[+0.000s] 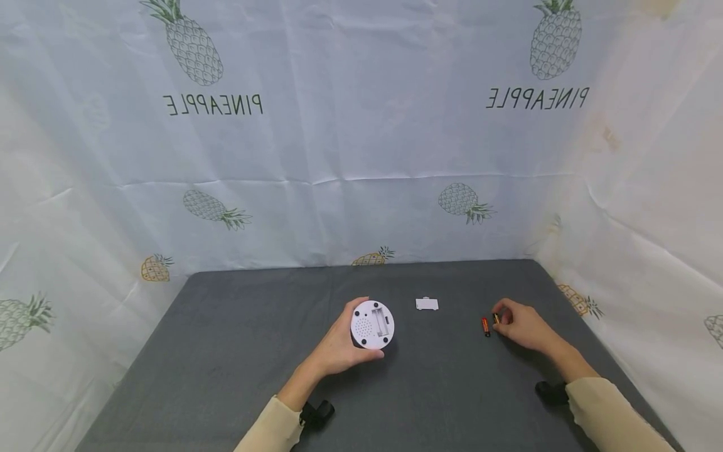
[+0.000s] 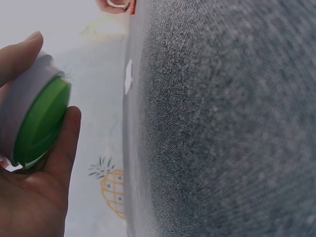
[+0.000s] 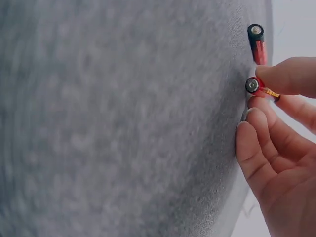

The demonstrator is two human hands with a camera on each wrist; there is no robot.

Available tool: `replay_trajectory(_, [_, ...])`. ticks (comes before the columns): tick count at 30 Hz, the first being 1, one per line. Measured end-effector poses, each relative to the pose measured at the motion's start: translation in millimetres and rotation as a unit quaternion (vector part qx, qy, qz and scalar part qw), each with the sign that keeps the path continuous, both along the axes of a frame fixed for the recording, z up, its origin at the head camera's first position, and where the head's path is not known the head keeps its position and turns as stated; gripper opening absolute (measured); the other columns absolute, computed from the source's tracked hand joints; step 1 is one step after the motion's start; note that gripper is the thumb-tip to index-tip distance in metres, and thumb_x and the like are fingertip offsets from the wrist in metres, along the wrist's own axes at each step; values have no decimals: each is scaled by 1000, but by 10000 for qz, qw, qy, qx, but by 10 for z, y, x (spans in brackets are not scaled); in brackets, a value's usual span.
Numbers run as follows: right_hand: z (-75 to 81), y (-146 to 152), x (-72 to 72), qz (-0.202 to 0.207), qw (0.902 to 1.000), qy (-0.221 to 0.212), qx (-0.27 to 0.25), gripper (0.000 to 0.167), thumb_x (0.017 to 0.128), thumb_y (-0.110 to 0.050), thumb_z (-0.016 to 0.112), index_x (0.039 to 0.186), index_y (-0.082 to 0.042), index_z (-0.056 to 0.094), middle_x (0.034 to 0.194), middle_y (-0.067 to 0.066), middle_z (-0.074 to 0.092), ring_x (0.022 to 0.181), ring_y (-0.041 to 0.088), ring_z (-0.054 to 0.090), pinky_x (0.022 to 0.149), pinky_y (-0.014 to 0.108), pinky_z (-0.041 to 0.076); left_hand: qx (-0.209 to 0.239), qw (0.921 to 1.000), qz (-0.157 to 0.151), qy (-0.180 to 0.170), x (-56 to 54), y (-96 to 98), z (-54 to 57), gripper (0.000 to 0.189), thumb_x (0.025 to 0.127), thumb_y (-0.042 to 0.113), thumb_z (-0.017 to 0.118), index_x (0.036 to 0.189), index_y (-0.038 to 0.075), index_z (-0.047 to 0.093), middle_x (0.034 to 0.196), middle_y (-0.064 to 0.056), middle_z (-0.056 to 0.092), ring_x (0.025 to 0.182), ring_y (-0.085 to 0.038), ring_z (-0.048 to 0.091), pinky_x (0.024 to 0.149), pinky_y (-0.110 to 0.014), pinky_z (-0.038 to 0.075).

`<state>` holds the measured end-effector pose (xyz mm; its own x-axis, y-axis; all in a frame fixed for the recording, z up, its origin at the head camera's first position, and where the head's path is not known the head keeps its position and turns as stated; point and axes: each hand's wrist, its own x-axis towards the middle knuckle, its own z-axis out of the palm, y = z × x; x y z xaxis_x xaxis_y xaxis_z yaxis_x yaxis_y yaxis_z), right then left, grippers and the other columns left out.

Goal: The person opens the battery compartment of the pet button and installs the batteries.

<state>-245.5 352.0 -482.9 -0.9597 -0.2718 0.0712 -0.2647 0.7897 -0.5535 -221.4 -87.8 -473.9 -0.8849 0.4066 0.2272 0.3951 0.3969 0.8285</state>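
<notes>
My left hand grips a round white device by its rim, above the table. Its underside faces me, showing dark feet, a patch of small holes and an uncovered battery compartment with no battery in it. In the left wrist view the device's other side is green. At the right of the table, my right hand pinches a battery between thumb and fingers, down at the cloth. A second battery, red with a black end, lies just left of it.
A small white battery cover lies on the dark grey table between the two hands, farther back. White curtains printed with pineapples hang behind the table and along its sides.
</notes>
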Motion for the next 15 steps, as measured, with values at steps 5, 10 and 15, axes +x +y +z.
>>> replay_trajectory(5, [23, -41, 22, -350, 9983, -185, -426, 30, 93, -16, 73, 115, -1, 61, 76, 0, 60, 59, 15, 52, 56, 32, 43, 3, 10000, -15, 10, -5, 6, -1, 108, 70, 31, 95, 156, 17, 30, 132, -1, 53, 112, -20, 54, 95, -46, 41])
replay_trajectory(10, [33, -107, 30, -398, 9926, -422, -1067, 31, 95, -17, 72, 117, 0, 60, 81, 4, 64, 67, 19, 62, 61, 33, 52, -1, 10000, -20, 21, -6, 6, -6, 108, 70, 31, 94, 155, 17, 30, 132, -1, 53, 112, -20, 54, 95, -46, 42])
replay_trajectory(15, [55, -206, 34, -203, 9851, -579, -1605, 33, 96, -17, 71, 118, 3, 58, 85, 9, 69, 74, 23, 66, 64, 35, 55, -10, 10000, -30, 24, -5, 9, -8, 107, 70, 32, 94, 155, 18, 30, 132, -1, 53, 111, -20, 54, 94, -46, 42])
